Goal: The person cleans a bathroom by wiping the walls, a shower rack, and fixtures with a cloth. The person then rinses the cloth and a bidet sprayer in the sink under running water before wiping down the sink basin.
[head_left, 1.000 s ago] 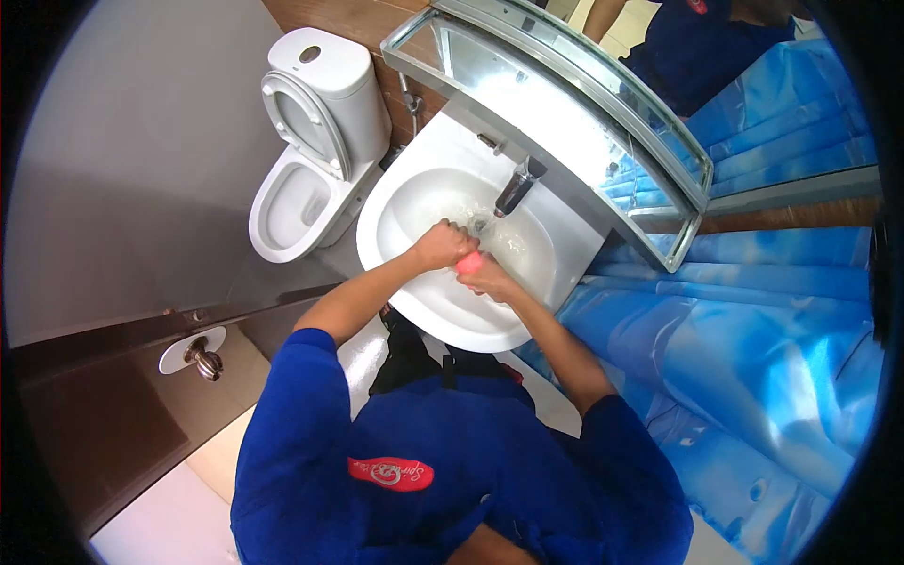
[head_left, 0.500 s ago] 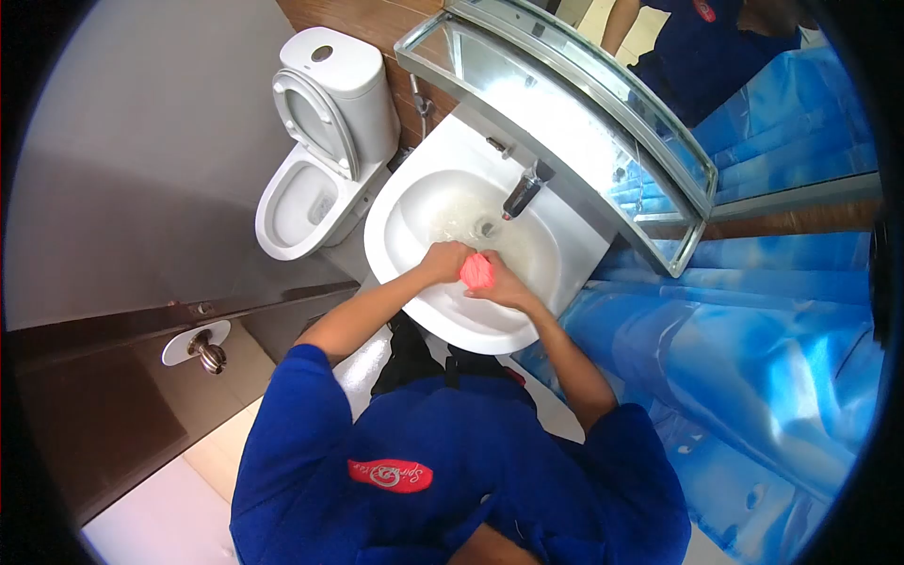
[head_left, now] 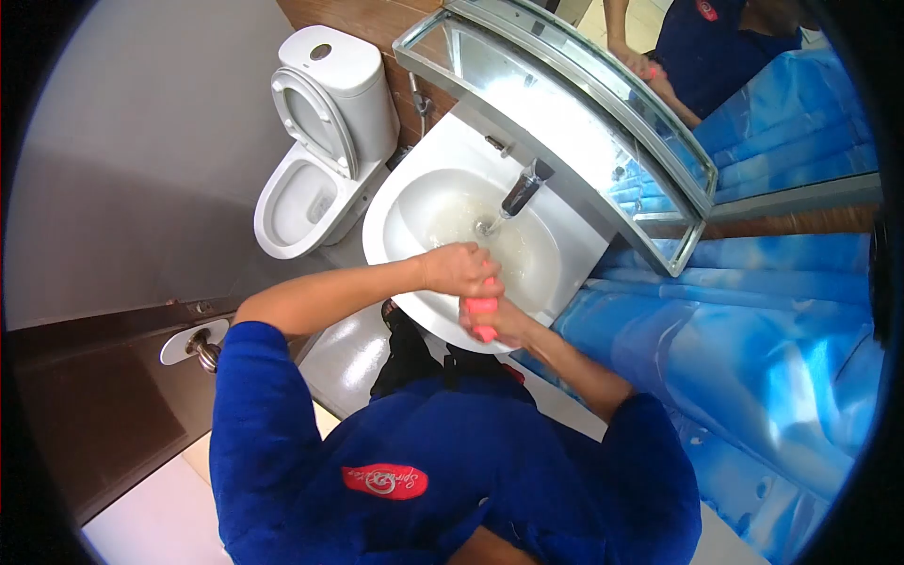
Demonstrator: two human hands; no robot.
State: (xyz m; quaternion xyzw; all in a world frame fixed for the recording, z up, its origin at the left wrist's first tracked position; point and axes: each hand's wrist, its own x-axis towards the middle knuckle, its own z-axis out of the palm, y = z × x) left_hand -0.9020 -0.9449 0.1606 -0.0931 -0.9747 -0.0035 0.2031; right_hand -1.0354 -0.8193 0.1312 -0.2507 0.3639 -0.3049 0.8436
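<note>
Over the near rim of the white washbasin (head_left: 388, 259), a bunched pink cloth (head_left: 482, 305) is squeezed between my two hands. My left hand (head_left: 457, 269) is closed around its upper end, with the knuckles toward the basin. Below it, my right hand (head_left: 506, 323) is wrapped around the lower part, and a bit of pink sticks out under the fingers. Beyond the hands, a thin stream of water falls from the dark faucet (head_left: 521, 193) near the drain. Cloudy water covers part of the bowl.
A mirrored cabinet (head_left: 565, 122) juts out above the basin's far side. To the left stands a white toilet (head_left: 353, 75) with its lid raised. A blue shower curtain (head_left: 725, 330) hangs at the right, and a door with a round knob (head_left: 205, 350) is at the left.
Both hands have come up and back toward my body with the cloth. My left hand now sits above the right, and the cloth is stretched longer. Water now shows below the faucet.
</note>
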